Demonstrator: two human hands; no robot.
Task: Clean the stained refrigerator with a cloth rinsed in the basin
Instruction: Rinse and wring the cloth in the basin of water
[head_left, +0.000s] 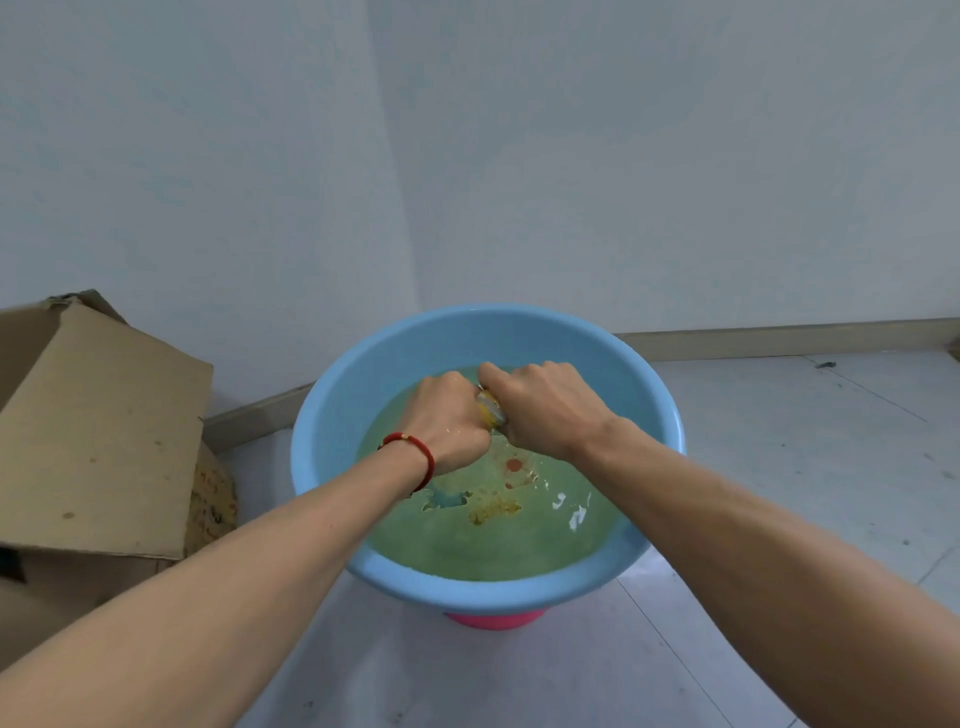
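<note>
A round blue basin (363, 374) stands in front of me, filled with cloudy greenish water that carries orange and yellow scum. Above the water, my left hand (449, 423) and my right hand (543, 408) both grip a rolled-up cloth (491, 410), one at each end. Only a short yellow and white piece of the cloth shows between the two fists. My left wrist wears a red string bracelet. The refrigerator is out of view.
A pink object (493, 619) peeks out under the basin. An open cardboard box (98, 441) stands close on the left. White walls and a skirting board lie behind, and pale floor tiles (779, 441) stretch to the right.
</note>
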